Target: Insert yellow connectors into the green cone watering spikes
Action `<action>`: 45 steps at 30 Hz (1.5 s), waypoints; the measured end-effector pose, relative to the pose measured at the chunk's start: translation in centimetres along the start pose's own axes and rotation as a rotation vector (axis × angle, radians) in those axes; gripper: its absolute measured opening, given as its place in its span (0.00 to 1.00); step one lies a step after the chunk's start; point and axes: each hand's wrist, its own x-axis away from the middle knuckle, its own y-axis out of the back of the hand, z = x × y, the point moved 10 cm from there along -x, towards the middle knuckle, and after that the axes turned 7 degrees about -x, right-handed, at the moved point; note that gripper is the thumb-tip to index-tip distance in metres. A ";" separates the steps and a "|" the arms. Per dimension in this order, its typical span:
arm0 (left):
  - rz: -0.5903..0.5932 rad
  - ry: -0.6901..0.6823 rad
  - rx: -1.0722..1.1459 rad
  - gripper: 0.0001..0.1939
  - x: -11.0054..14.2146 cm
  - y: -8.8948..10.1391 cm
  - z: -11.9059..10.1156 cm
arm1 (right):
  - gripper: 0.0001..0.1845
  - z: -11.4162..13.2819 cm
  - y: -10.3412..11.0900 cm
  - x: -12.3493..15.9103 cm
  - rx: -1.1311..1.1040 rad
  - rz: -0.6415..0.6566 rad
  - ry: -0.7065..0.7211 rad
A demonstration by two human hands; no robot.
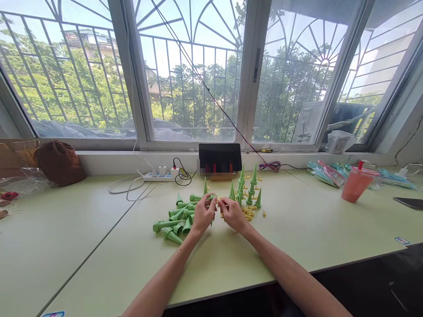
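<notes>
My left hand is closed around a green plastic cone held just above the pale green table. My right hand pinches at the same cone's end, fingers pressed together on a small yellow part that I can barely make out. To the left lies a heap of several green cones on their sides. Behind my right hand several green cones stand upright. Small yellow pieces are scattered beside my right hand.
A dark tablet stands at the back by the window sill, a white power strip with cables to its left. A brown pouch sits far left. An orange drink cup, teal packets and a phone are at the right.
</notes>
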 end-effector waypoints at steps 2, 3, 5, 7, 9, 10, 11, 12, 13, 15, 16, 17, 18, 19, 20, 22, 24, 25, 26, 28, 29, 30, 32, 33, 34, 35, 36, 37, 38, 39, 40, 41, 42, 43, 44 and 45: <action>-0.002 -0.029 -0.045 0.23 0.1 0.1 -0.1 | 0.17 -0.2 0.0 0.0 -0.009 -0.002 -0.018; -0.004 -0.044 -0.071 0.22 0.1 0.1 -0.2 | 0.17 -0.3 0.0 0.0 -0.015 0.004 -0.033; -0.004 -0.072 -0.118 0.21 0.2 0.1 -0.4 | 0.17 -0.6 -0.2 0.0 -0.033 0.020 -0.061; 0.000 -0.089 -0.145 0.20 0.3 0.1 -0.6 | 0.17 -1.0 -0.3 0.1 -0.055 0.030 -0.082; 0.006 -0.096 -0.151 0.20 0.3 0.0 -0.8 | 0.17 -1.3 -0.4 0.1 -0.085 0.038 -0.099; 0.008 -0.095 -0.150 0.19 0.4 0.0 -0.9 | 0.17 -1.5 -0.5 0.1 -0.105 0.046 -0.109; 0.010 -0.094 -0.150 0.19 0.4 0.0 -1.0 | 0.18 -1.7 -0.6 0.1 -0.129 0.054 -0.122; 0.012 -0.094 -0.149 0.19 0.4 0.0 -1.0 | 0.18 -1.9 -0.8 0.1 -0.154 0.064 -0.136; 0.015 -0.094 -0.149 0.19 0.4 -0.1 -1.1 | 0.19 -2.1 -0.9 0.1 -0.178 0.072 -0.149; 0.023 -0.095 -0.150 0.19 0.5 -0.2 -1.2 | 0.19 -2.4 -1.1 0.0 -0.214 0.081 -0.167; 0.026 -0.095 -0.150 0.19 0.5 -0.2 -1.2 | 0.20 -2.5 -1.1 0.0 -0.224 0.081 -0.169; 0.029 -0.092 -0.149 0.19 0.5 -0.2 -1.2 | 0.20 -2.5 -1.1 -0.1 -0.229 0.080 -0.169; 0.031 -0.088 -0.147 0.19 0.4 -0.2 -1.1 | 0.21 -2.5 -1.2 -0.1 -0.230 0.078 -0.167; 0.032 -0.084 -0.145 0.20 0.4 -0.2 -1.1 | 0.21 -2.5 -1.1 -0.1 -0.229 0.073 -0.165; 0.031 -0.081 -0.142 0.20 0.4 -0.2 -1.1 | 0.22 -2.4 -1.1 -0.1 -0.224 0.066 -0.161; 0.027 -0.080 -0.139 0.20 0.4 -0.2 -1.1 | 0.22 -2.3 -1.0 -0.1 -0.198 0.047 -0.148; 0.018 -0.081 -0.140 0.21 0.5 -0.1 -1.0 | 0.22 -2.1 -0.8 0.0 -0.163 0.023 -0.134; 0.013 -0.081 -0.139 0.21 0.5 -0.1 -1.0 | 0.22 -1.9 -0.7 0.0 -0.147 0.012 -0.128; 0.008 -0.081 -0.137 0.21 0.4 -0.1 -0.9 | 0.22 -1.9 -0.6 0.0 -0.135 0.005 -0.125; 0.000 -0.082 -0.131 0.21 0.4 0.0 -0.8 | 0.22 -1.7 -0.5 0.0 -0.129 -0.001 -0.120; 0.000 -0.080 -0.127 0.21 0.4 0.0 -0.7 | 0.22 -1.6 -0.5 0.1 -0.133 -0.004 -0.118; -0.001 -0.076 -0.123 0.21 0.3 0.0 -0.6 | 0.22 -1.5 -0.4 0.1 -0.138 -0.009 -0.114; -0.009 -0.063 -0.113 0.21 0.3 0.1 -0.3 | 0.20 -1.2 -0.2 0.1 -0.144 -0.018 -0.095; -0.016 -0.056 -0.106 0.22 0.2 0.1 -0.2 | 0.18 -1.0 -0.1 0.1 -0.142 -0.024 -0.082; -0.026 -0.050 -0.098 0.22 0.2 0.3 -0.1 | 0.17 -0.8 -0.1 0.1 -0.140 -0.028 -0.067; -0.036 -0.045 -0.089 0.22 0.1 0.4 0.0 | 0.16 -0.7 0.0 0.1 -0.136 -0.030 -0.051; -0.045 -0.041 -0.079 0.22 0.1 0.5 0.1 | 0.15 -0.5 0.0 0.1 -0.133 -0.031 -0.037; -0.051 -0.037 -0.068 0.22 0.0 0.5 0.3 | 0.14 -0.4 0.0 0.1 -0.130 -0.030 -0.024; -0.055 -0.029 -0.054 0.22 0.0 0.6 0.4 | 0.14 -0.2 0.0 0.1 -0.128 -0.028 -0.013; -0.057 -0.020 -0.038 0.22 -0.1 0.6 0.5 | 0.13 -0.1 -0.1 0.2 -0.125 -0.023 -0.004; -0.058 -0.009 -0.021 0.22 -0.1 0.7 0.6 | 0.13 0.0 -0.1 0.2 -0.123 -0.016 0.004; -0.058 0.001 -0.003 0.22 -0.1 0.7 0.7 | 0.13 0.0 -0.1 0.2 -0.121 -0.011 0.011; -0.057 0.010 0.014 0.22 -0.2 0.7 0.8 | 0.13 0.1 -0.2 0.2 -0.118 -0.007 0.016; -0.055 0.019 0.028 0.23 -0.2 0.7 0.8 | 0.13 0.2 -0.2 0.2 -0.115 -0.005 0.019; -0.052 0.026 0.039 0.23 -0.1 0.6 0.9 | 0.13 0.2 -0.1 0.2 -0.111 -0.005 0.021; -0.049 0.034 0.049 0.23 -0.1 0.6 0.9 | 0.12 0.2 -0.1 0.2 -0.107 -0.008 0.021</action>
